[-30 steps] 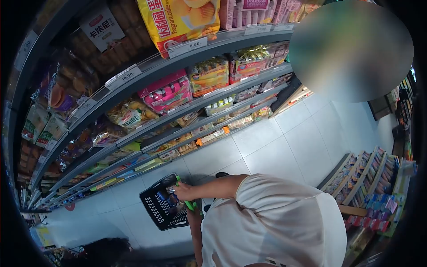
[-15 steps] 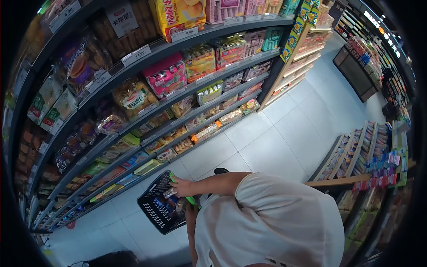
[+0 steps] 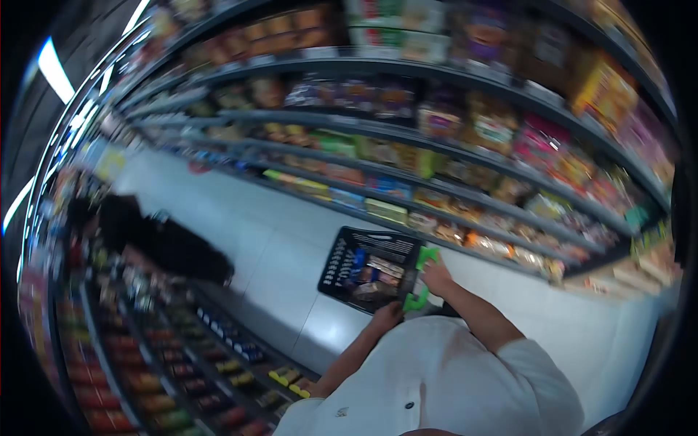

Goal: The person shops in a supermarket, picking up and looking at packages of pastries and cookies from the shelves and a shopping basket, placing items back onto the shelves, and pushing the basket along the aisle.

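Black shopping basket (image 3: 367, 265) hangs low in front of the person, above the pale tiled floor (image 3: 247, 240) of a shop aisle. The right hand (image 3: 436, 276) is wrapped around its green handle (image 3: 420, 280); the left hand (image 3: 387, 316) touches the near rim, though its fingers are too blurred to judge. Packaged goods lie inside the perforated basket. Stocked shelves (image 3: 436, 138) run alongside.
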The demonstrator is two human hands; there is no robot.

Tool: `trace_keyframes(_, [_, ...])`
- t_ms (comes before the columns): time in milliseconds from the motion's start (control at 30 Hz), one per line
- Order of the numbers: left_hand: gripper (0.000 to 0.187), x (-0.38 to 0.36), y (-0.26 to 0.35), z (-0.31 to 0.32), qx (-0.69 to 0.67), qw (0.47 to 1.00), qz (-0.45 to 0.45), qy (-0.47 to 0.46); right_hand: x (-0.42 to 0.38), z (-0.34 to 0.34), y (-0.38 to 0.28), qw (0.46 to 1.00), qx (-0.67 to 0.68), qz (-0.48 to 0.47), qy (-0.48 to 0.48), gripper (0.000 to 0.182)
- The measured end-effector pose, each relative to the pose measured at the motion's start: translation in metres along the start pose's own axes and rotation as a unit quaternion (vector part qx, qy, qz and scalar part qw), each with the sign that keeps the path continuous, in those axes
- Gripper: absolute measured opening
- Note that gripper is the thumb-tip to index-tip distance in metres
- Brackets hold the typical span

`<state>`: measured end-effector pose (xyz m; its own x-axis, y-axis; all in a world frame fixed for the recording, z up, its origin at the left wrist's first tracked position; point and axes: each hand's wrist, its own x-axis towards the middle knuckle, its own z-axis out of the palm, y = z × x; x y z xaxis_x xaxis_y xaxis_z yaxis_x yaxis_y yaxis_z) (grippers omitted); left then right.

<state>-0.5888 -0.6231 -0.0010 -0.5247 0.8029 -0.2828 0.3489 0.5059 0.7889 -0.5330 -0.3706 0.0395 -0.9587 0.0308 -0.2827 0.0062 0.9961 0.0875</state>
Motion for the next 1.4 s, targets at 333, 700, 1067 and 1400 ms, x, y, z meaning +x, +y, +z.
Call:
trace_keyframes(333, [0.054, -0.154, -0.124, 0.005, 0.003, 0.937, -0.344, 0.059, 0.022, -0.002, 0.005, 0.994, 0.031, -0.065, 0.086, 0.017])
trace_keyframes(700, [0.06, -0.239, -0.137, 0.052, -0.091, 0.891, -0.432, 0.101, 0.051, -0.01, -0.026, 0.997, -0.011, -0.055, 0.052, 0.018])
trace_keyframes(1067, [0.059, -0.198, -0.138, 0.026, -0.156, 0.886, -0.395, 0.185, 0.089, -0.013, -0.042, 0.997, -0.01, -0.064, 0.048, 0.018])
trace_keyframes(1400, [0.058, -0.216, -0.18, 0.035, -0.225, 0.821, -0.463, 0.248, 0.169, -0.031, -0.061, 0.979, 0.055, -0.193, 0.038, 0.008])
